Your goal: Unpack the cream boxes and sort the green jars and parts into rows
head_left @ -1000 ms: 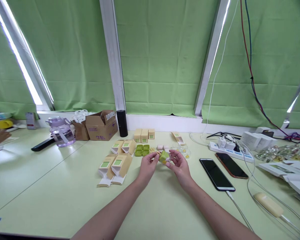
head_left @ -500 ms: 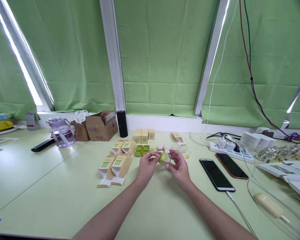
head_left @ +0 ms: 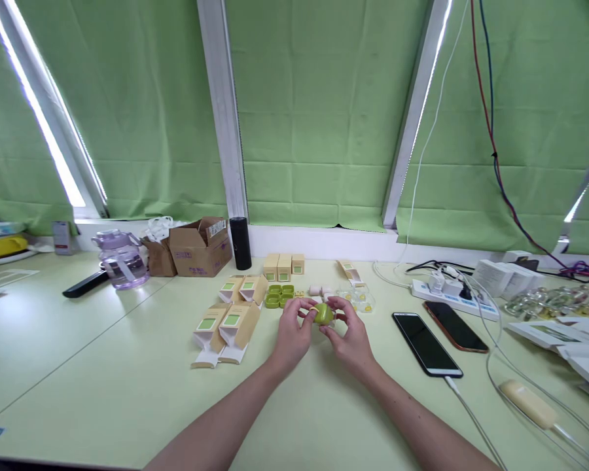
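Observation:
Over the middle of the table, both hands grip a small rounded green case point(head_left: 324, 314) between them. The fingers of my left hand point(head_left: 294, 328) are closed on its left side, by a thin yellowish loop. From the right, my right hand point(head_left: 349, 332) pinches it, near a clear part that the fingers mostly cover. Just beyond the hands lie several open green cups point(head_left: 279, 296) in a block, small pale pink cylinders point(head_left: 315, 290) and clear domed pieces point(head_left: 362, 299) with yellow bits.
Opened cartons point(head_left: 239, 324) lie to the left, with closed small boxes point(head_left: 285, 266) behind. Farther left stand a cardboard box point(head_left: 200, 248), a black cylinder point(head_left: 240, 243) and a purple jug point(head_left: 122, 261). Phones point(head_left: 427, 343), cables and a power strip point(head_left: 454, 299) occupy the right.
The green case has turned in my fingers and shows a rounder green face now. Its clear part is less visible. Both hands have stayed in nearly the same place.

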The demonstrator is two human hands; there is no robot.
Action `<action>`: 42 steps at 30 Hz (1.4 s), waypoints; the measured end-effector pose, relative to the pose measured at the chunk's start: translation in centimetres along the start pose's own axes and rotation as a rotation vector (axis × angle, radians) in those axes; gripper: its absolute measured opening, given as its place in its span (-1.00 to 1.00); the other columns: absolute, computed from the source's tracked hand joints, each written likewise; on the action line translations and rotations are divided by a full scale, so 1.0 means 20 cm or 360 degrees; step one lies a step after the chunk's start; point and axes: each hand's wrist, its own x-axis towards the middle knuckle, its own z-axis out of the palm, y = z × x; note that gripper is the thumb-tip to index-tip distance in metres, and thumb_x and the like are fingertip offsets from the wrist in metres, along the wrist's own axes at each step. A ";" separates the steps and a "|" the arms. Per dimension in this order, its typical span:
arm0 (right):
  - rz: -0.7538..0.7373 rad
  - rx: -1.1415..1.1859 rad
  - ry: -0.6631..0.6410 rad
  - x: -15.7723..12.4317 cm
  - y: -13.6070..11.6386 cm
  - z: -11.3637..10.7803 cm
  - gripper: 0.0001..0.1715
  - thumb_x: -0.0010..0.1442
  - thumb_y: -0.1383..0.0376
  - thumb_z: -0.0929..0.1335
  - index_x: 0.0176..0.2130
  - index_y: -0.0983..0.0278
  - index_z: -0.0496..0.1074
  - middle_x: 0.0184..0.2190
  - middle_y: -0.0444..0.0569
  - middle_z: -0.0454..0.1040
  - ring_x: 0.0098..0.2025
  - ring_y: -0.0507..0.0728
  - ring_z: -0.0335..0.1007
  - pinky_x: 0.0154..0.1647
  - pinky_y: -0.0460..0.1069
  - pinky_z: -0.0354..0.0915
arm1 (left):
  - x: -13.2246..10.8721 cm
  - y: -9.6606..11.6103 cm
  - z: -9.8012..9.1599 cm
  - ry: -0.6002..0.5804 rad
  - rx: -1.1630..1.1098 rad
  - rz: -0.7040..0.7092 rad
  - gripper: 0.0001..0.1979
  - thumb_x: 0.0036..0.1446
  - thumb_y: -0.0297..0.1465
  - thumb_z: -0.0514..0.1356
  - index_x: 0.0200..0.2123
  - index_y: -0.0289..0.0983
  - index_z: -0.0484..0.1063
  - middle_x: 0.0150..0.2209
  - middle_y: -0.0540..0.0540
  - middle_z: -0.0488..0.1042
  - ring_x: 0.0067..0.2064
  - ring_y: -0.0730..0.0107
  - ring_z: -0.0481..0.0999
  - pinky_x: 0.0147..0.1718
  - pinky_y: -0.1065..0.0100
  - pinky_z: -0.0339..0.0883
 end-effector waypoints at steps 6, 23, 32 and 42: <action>0.0019 0.0042 0.0016 0.00 0.02 0.00 -0.41 0.07 0.30 0.49 0.09 0.11 0.41 0.05 0.02 0.51 0.06 0.27 0.44 0.10 0.21 0.39 | 0.01 0.01 -0.01 -0.0009 0.0061 -0.0008 -0.91 0.30 -0.35 0.17 -0.27 -0.19 0.44 -0.11 -0.16 0.54 -0.02 0.17 0.49 -0.11 0.20 0.34; 0.0013 0.0141 0.0037 0.01 -0.01 -0.01 -0.41 0.07 0.31 0.50 0.09 0.10 0.41 0.06 0.03 0.52 0.10 0.28 0.45 0.15 0.23 0.37 | 0.03 0.00 -0.02 0.0027 -0.0184 -0.0063 -0.84 0.28 -0.25 0.23 -0.26 -0.22 0.44 -0.10 -0.19 0.58 -0.03 0.17 0.55 -0.06 0.20 0.37; 0.0032 0.0215 0.0074 0.02 -0.02 -0.04 -0.35 0.05 0.30 0.51 0.13 0.10 0.41 0.07 0.03 0.51 0.15 0.29 0.42 0.28 0.28 0.30 | 0.09 -0.01 -0.04 0.0297 -0.0710 -0.0378 -0.60 0.05 -0.07 0.40 -0.31 -0.25 0.40 -0.26 -0.09 0.56 -0.27 0.34 0.54 -0.27 0.29 0.46; -0.0259 -0.0265 0.0096 0.09 -0.02 -0.17 -0.75 0.17 0.28 0.43 -0.10 0.10 0.49 0.03 0.04 0.51 0.11 0.34 0.38 0.18 0.31 0.31 | 0.09 -0.05 -0.05 0.0338 -0.1018 -0.0600 -0.63 0.01 -0.15 0.44 -0.34 -0.27 0.41 -0.30 -0.05 0.52 -0.29 0.38 0.53 -0.23 0.23 0.52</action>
